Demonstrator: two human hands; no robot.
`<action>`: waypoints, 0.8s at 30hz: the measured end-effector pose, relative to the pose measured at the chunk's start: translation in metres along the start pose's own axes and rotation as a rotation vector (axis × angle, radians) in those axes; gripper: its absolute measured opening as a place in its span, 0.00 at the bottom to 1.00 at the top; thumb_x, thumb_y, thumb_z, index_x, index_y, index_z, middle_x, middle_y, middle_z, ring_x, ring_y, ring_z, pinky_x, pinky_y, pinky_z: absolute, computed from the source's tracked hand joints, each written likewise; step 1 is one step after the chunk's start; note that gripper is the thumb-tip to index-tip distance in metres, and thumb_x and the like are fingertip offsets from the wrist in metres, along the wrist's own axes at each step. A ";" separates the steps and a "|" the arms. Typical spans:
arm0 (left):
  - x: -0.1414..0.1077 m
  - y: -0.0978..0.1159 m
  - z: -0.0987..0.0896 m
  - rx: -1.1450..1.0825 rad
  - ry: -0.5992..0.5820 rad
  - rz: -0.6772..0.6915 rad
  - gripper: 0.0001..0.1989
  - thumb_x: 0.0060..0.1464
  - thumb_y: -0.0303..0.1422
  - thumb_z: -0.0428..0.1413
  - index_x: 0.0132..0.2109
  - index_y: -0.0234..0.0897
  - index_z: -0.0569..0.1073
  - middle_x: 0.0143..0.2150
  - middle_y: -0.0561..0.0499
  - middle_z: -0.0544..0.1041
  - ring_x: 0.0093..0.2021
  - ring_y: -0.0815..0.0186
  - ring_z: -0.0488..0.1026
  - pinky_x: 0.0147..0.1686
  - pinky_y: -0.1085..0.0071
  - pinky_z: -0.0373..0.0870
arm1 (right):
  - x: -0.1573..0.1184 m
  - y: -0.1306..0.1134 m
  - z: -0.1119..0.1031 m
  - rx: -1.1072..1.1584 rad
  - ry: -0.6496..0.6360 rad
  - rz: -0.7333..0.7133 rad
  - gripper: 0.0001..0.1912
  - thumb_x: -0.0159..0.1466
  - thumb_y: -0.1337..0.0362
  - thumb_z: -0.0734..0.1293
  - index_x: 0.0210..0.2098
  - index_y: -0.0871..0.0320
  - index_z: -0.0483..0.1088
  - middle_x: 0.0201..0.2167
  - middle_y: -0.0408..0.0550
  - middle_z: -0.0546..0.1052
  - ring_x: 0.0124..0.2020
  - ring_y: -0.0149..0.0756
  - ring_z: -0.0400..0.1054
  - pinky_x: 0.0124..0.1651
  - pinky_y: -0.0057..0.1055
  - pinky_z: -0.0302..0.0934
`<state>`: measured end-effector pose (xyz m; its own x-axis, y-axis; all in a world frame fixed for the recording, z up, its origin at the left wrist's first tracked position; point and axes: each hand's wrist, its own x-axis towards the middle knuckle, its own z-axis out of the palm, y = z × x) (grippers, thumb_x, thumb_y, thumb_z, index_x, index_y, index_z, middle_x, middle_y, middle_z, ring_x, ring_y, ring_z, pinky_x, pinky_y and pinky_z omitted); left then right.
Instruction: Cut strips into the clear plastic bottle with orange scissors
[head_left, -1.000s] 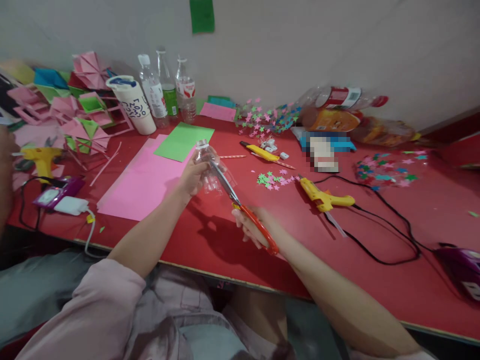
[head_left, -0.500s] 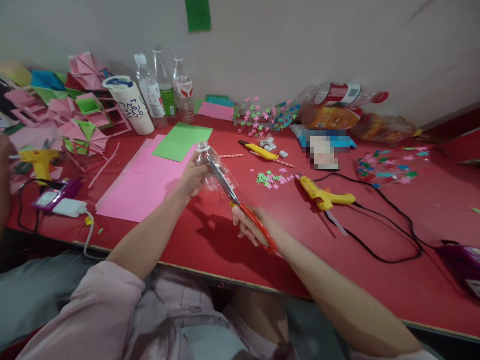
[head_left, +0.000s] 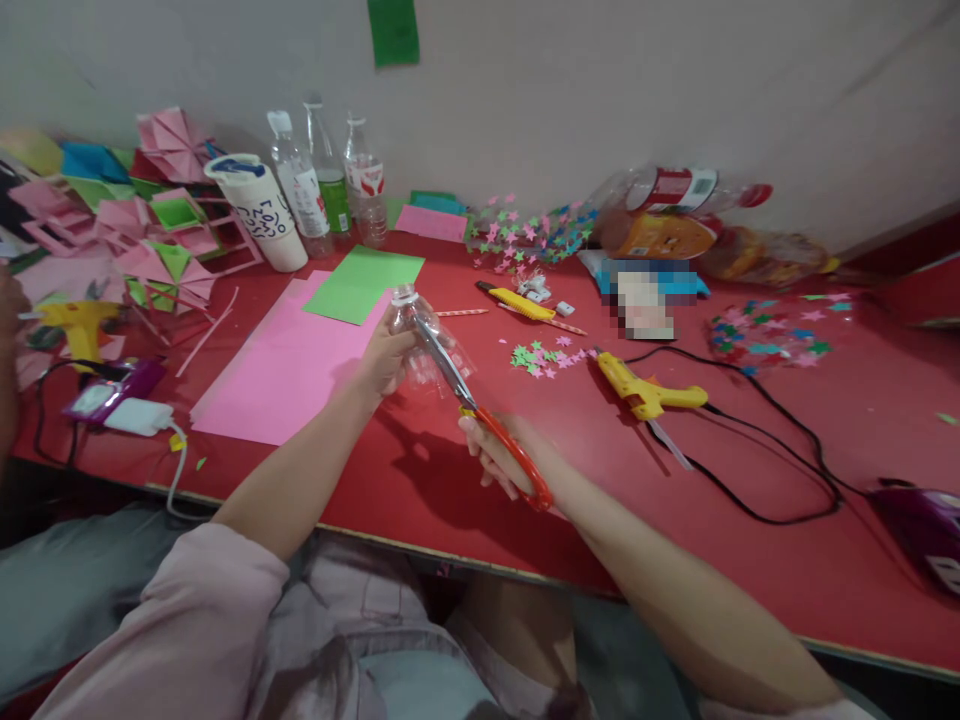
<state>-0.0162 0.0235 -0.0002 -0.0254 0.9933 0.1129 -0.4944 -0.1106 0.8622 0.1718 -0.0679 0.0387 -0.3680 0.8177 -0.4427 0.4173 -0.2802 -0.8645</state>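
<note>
Above the red table, my left hand (head_left: pixel 386 358) is closed around a clear plastic bottle piece (head_left: pixel 436 368), whose neck points up and away from me. The piece looks cut; its lower edge is hard to make out. My right hand (head_left: pixel 495 455) grips scissors (head_left: pixel 517 462) by their red-orange handles. The scissor blades reach up and left to the bottle piece, close to my left fingers. Whether the blade tips are inside the plastic or in front of it, I cannot tell. Pink paper (head_left: pixel 262 375) and green paper (head_left: pixel 365 284) lie left of my left hand.
A yellow glue gun (head_left: pixel 649 388) with a black cord lies to the right. Near it are small paper stars (head_left: pixel 536 357) and a yellow utility knife (head_left: pixel 523 302). Bottles (head_left: pixel 367 190) and a white tumbler (head_left: pixel 262 215) stand at the back left. A person's hand (head_left: pixel 9 320) shows at the left edge.
Almost nothing differs. The scissors and my right hand have shifted very slightly left, and the whole view has moved a few pixels.
</note>
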 end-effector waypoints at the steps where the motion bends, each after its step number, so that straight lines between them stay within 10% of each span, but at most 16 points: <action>1: 0.001 -0.001 -0.001 -0.006 0.002 0.007 0.19 0.40 0.27 0.67 0.39 0.40 0.69 0.29 0.59 0.73 0.27 0.70 0.76 0.40 0.66 0.76 | 0.000 0.000 0.000 -0.002 0.004 0.000 0.29 0.61 0.36 0.66 0.24 0.53 0.59 0.08 0.30 0.58 0.08 0.24 0.54 0.20 0.26 0.60; 13: 0.000 -0.004 0.002 0.003 -0.008 0.036 0.20 0.38 0.27 0.67 0.39 0.41 0.69 0.31 0.58 0.74 0.29 0.71 0.75 0.34 0.70 0.72 | 0.009 0.009 -0.005 0.068 -0.024 -0.037 0.30 0.61 0.34 0.66 0.24 0.54 0.61 0.08 0.28 0.56 0.08 0.23 0.52 0.31 0.30 0.69; 24: 0.001 -0.005 -0.001 0.013 -0.014 0.035 0.22 0.37 0.25 0.65 0.41 0.42 0.69 0.33 0.56 0.73 0.32 0.68 0.74 0.35 0.68 0.70 | 0.008 0.006 -0.004 -0.014 0.017 -0.024 0.28 0.63 0.38 0.67 0.23 0.53 0.59 0.07 0.29 0.56 0.06 0.24 0.53 0.20 0.26 0.64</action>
<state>-0.0142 0.0248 -0.0047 -0.0298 0.9882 0.1500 -0.4824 -0.1457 0.8638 0.1744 -0.0613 0.0304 -0.3640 0.8326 -0.4175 0.4205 -0.2530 -0.8713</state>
